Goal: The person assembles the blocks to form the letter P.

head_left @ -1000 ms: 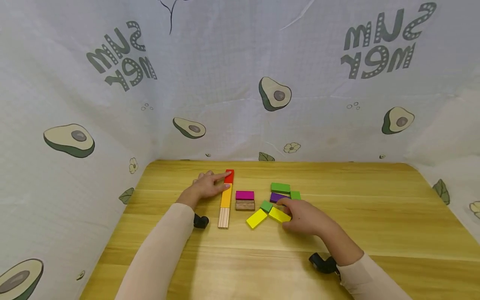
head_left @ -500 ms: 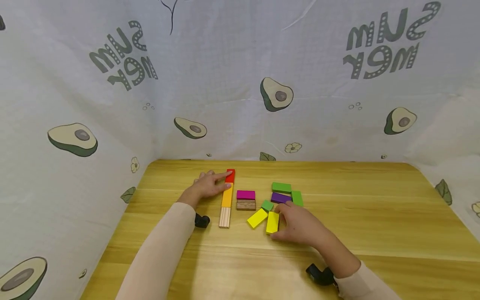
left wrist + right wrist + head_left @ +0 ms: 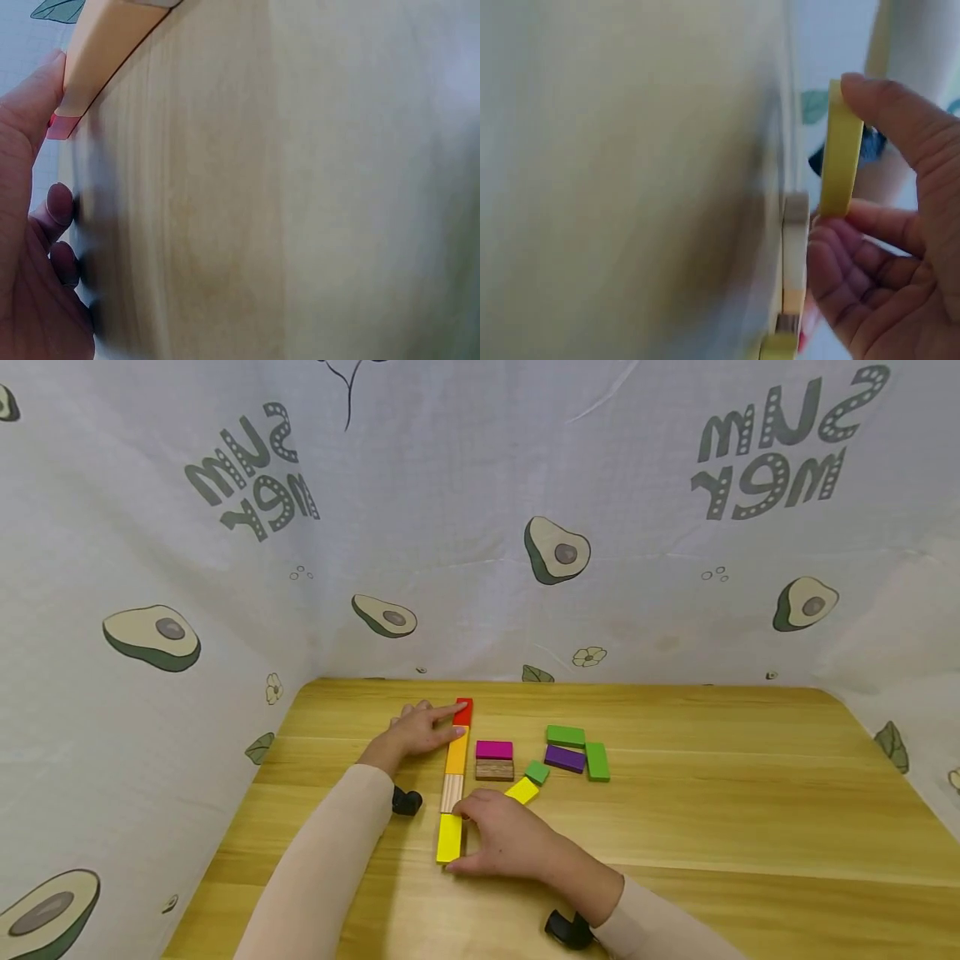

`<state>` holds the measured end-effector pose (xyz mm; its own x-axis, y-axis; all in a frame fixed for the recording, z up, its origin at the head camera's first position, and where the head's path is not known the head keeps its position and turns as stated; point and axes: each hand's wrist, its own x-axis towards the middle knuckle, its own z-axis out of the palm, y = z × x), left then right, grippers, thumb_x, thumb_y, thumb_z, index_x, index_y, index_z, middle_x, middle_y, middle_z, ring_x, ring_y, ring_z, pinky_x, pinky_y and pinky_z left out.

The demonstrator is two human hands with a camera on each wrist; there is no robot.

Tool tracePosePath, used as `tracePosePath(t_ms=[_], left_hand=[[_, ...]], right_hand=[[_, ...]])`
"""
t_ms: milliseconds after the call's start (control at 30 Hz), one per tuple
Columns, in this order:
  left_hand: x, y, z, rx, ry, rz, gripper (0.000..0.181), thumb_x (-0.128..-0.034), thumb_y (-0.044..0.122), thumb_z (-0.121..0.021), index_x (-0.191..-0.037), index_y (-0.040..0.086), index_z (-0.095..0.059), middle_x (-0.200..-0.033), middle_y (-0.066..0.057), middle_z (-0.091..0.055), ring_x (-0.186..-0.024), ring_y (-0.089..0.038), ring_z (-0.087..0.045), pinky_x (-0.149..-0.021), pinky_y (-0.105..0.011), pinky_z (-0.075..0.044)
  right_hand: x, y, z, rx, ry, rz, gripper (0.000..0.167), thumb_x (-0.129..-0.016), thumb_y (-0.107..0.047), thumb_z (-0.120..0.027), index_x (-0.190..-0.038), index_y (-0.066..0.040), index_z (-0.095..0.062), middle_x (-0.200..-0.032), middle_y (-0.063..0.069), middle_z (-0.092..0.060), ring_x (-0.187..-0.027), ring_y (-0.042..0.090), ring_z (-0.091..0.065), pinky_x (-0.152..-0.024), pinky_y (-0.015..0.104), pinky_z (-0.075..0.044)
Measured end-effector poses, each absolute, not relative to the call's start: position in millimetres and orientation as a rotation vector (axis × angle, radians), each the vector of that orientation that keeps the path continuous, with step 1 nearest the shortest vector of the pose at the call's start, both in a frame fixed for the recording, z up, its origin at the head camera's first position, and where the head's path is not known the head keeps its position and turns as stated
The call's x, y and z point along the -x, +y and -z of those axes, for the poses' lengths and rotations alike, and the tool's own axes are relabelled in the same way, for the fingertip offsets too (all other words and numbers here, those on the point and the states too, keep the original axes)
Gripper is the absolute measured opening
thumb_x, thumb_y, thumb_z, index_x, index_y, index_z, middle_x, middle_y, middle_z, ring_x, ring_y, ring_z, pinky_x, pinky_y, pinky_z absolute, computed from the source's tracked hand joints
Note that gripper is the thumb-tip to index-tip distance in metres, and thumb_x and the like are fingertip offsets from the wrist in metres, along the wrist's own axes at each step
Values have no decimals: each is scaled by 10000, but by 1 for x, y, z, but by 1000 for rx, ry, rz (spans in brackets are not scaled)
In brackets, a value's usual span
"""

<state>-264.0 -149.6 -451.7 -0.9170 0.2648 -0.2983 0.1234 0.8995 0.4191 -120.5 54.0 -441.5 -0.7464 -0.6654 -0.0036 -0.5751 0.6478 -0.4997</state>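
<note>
My right hand [image 3: 513,839] pinches a yellow block [image 3: 449,839] lengthwise between thumb and fingers, at the near end of a row. In the right wrist view this yellow block [image 3: 841,154] is held off the table. The row runs away from me: a plain striped wood block [image 3: 452,793], an orange block [image 3: 457,752] and a red block [image 3: 463,712]. My left hand [image 3: 416,731] rests at the row's far end, its straight index finger on the red block and its thumb on the orange one. The left wrist view shows the thumb against the orange block [image 3: 112,45].
Right of the row lie a magenta block [image 3: 494,750], a brown wood block [image 3: 495,770], a small green block [image 3: 537,772], a second yellow block [image 3: 522,791] partly behind my hand, a purple block [image 3: 565,758] and two green blocks [image 3: 566,737]. A printed cloth [image 3: 450,527] hangs around the table.
My right hand has gripped one yellow block, turned it upright in line with the row and carried it left to the row's near end. The left hand stays put.
</note>
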Motion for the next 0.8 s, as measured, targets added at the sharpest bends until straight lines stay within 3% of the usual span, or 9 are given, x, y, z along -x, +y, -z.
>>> tracePosePath(t_ms=[233, 500, 800], left_hand=[[263, -151, 453, -304, 2711, -574, 622, -962, 643, -554, -1541, 489, -389, -1328, -126, -514, -1212, -328, -427, -1044, -540, -362], [263, -153, 453, -299, 2707, -577, 621, -954, 656, -551, -1534, 501, -393, -1302, -109, -518, -1208, -321, -428, -1031, -532, -372], [264, -153, 455, -301, 2703, -571, 620, -954, 657, -553, -1533, 515, -384, -1257, -93, -517, -1173, -301, -426, -990, -487, -372]], right_hand=[[118, 39, 447, 1013, 2713, 596, 676, -751, -575, -856, -1215, -120, -671, -1120, 19, -677, -975, 115, -613, -914, 302, -543], [122, 35, 447, 882, 2680, 602, 897, -739, -599, -856, -1451, -168, -520, -1315, 81, -644, -1176, 221, -631, -1025, 400, -525], [124, 34, 450, 870, 2660, 623, 933, -737, -615, -849, -1479, -177, -492, -1379, 84, -616, -1244, 241, -609, -1060, 415, -504]])
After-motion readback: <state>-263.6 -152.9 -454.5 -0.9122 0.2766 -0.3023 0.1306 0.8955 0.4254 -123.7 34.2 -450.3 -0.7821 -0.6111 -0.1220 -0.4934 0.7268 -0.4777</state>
